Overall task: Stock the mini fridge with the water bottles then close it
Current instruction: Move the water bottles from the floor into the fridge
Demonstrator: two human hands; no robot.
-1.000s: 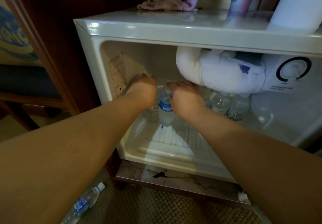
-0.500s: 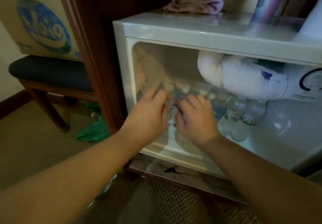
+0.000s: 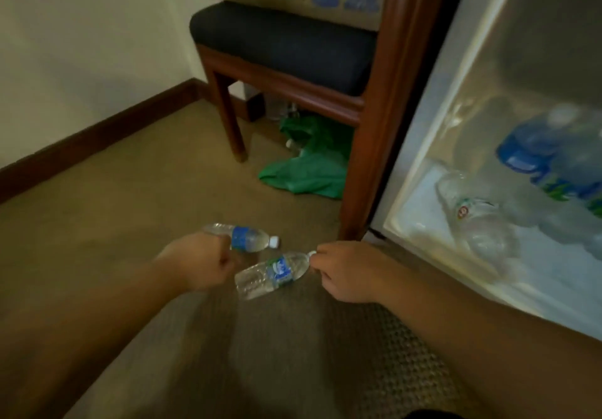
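Now each grip clamped: left hand [image 3: 198,260] on far bottle [image 3: 242,238], right hand [image 3: 348,270] on near bottle's [image 3: 272,273] cap

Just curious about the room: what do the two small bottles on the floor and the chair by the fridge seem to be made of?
The two small clear bottles with blue labels look like thin, glossy plastic: see-through, ribbed, white caps. The chair's reddish-brown frame looks like varnished wood, slightly shiny; its dark seat pad looks like matte fabric, probably.

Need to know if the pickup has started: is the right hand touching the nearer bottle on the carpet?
Touching. The head view shows the right hand with fingertips on the cap end of the nearer bottle, which lies on the carpet.
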